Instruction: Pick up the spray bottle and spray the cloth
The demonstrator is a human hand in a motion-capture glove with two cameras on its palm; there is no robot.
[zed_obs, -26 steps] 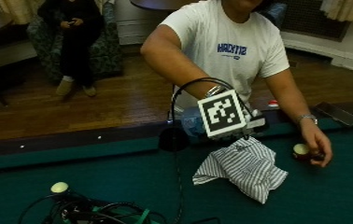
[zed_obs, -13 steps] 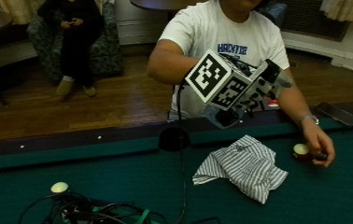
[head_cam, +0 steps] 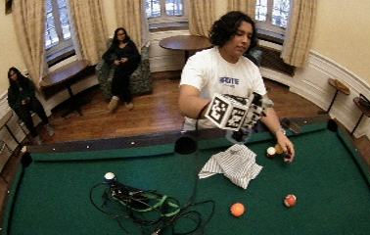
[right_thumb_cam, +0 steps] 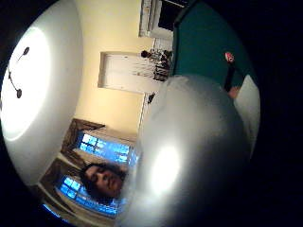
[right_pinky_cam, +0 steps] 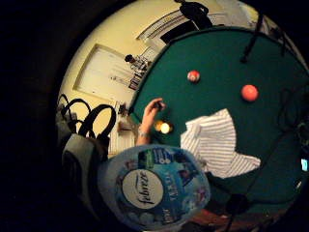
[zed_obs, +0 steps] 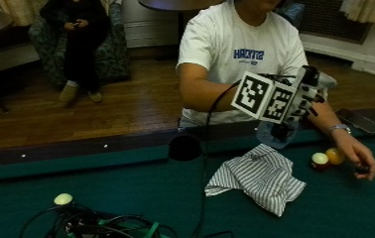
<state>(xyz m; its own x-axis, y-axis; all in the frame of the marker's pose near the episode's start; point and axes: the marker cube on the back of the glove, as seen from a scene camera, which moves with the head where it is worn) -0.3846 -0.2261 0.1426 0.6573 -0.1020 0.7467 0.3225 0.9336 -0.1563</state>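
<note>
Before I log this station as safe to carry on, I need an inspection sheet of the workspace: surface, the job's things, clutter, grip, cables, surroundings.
Surface: green pool table, dark rail along the person's side.
Job's things: spray bottle raised above the table; striped cloth lies crumpled on the felt below it.
Clutter: two balls by the bare hand; an orange ball and a red-and-white ball farther out; a white ball by the cables.
Grip: gloved right hand holds the bottle over the cloth; fingers mostly hidden.
Cables: black tangle with green strap on the felt.
Surroundings: wooden floor, curtained windows, seated onlookers.
</note>
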